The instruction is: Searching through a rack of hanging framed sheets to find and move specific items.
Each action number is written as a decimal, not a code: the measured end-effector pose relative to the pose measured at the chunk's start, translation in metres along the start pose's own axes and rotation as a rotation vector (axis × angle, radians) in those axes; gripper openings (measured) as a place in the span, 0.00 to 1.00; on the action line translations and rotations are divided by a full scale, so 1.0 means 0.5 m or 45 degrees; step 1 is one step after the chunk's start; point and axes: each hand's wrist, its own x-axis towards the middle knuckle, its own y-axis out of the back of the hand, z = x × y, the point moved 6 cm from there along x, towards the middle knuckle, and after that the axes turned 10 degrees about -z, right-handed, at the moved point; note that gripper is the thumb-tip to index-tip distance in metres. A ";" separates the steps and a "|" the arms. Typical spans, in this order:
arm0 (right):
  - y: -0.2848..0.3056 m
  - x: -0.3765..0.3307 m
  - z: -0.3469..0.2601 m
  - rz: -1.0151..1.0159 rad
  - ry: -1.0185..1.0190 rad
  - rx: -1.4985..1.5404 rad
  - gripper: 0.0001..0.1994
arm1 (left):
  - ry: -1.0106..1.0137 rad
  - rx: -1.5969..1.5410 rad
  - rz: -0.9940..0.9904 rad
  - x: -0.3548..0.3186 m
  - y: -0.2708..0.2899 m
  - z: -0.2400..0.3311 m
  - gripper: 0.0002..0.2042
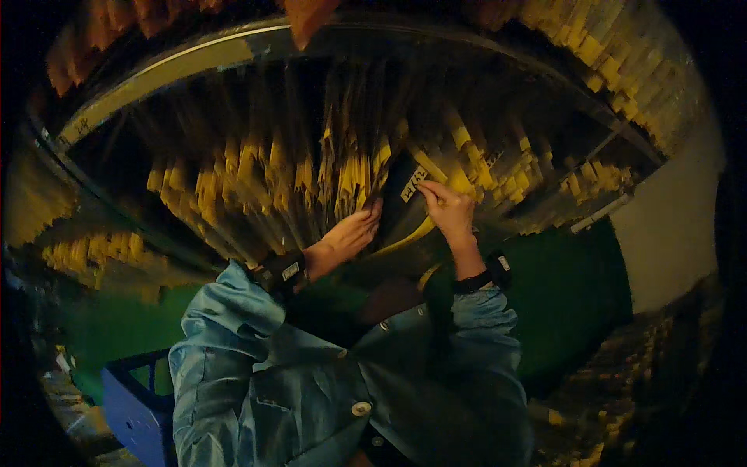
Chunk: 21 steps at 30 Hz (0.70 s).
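Note:
In dim light, my right hand (451, 210) pinches the lower edge of a small white label (413, 184) with dark handwriting between thumb and fingertips. The label is tilted in front of a dark gap in a packed row of thin pieces with yellow edges (354, 177). My left hand (348, 236) rests against the row just left of that gap, its fingers stretched out and close together. Whether its fingertips hold any of the pieces is hidden. A yellow curved strip (405, 237) runs below the label, between my hands.
A long metal shelf edge (187, 66) arches above the row. More yellow-edged pieces (607, 47) fill the upper right, and orange-red ones (132, 23) hang at upper left. A blue plastic crate (136, 412) stands at lower left. The floor (576, 311) is green.

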 end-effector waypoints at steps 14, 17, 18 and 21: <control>-0.011 -0.012 -0.003 -0.012 -0.142 0.025 0.06 | 0.083 -0.055 0.247 -0.004 -0.040 0.007 0.21; -0.006 -0.020 0.000 0.018 -0.148 0.031 0.06 | 0.006 -0.107 0.210 -0.009 -0.011 -0.002 0.21; -0.004 -0.022 0.003 0.028 -0.161 0.047 0.06 | -0.017 -0.061 0.174 -0.006 -0.010 0.000 0.21; -0.003 -0.029 -0.012 0.075 -0.093 0.030 0.06 | -0.020 -0.019 0.215 -0.013 -0.003 -0.004 0.21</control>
